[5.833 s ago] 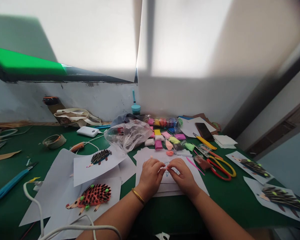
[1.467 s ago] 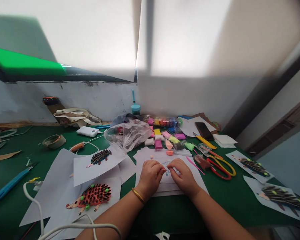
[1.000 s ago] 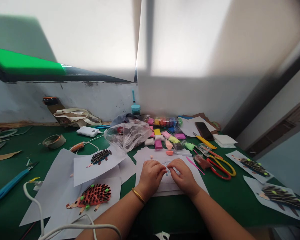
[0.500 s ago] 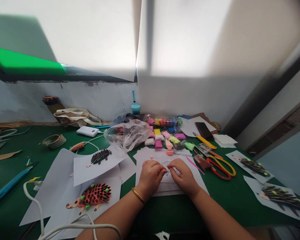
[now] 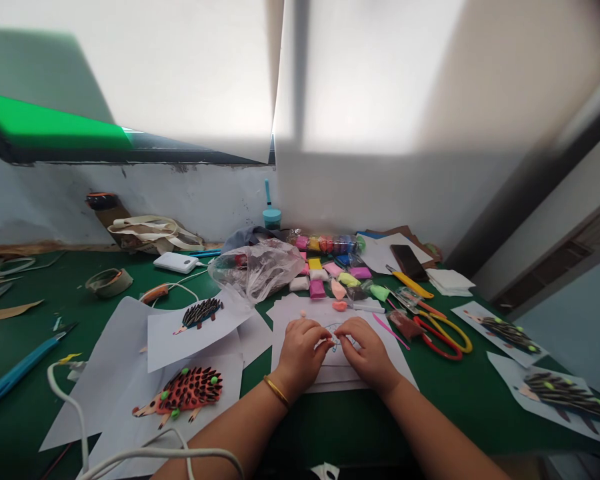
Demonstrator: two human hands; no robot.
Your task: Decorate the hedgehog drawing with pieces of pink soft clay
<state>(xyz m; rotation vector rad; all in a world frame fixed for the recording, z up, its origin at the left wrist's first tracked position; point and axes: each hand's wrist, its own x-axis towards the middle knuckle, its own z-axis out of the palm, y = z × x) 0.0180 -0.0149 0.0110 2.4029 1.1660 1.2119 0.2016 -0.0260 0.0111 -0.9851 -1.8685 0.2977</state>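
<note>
Forming narrow pinches inside the near edge of the paper [image 5: 337, 375], left hand [image 5: 299, 353] and right hand [image 5: 367, 353] converge, apparently for fine control; pinched contents cannot be determined.

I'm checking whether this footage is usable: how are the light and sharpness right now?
Head view: bright, washed-out light on the white sheets above, with hard-edged shadows; the green table is darker near the bottom edge; the right-hand side looks smeared and stretched; whatever is between the fingertips of the left hand and right hand is too small to make out.
</note>
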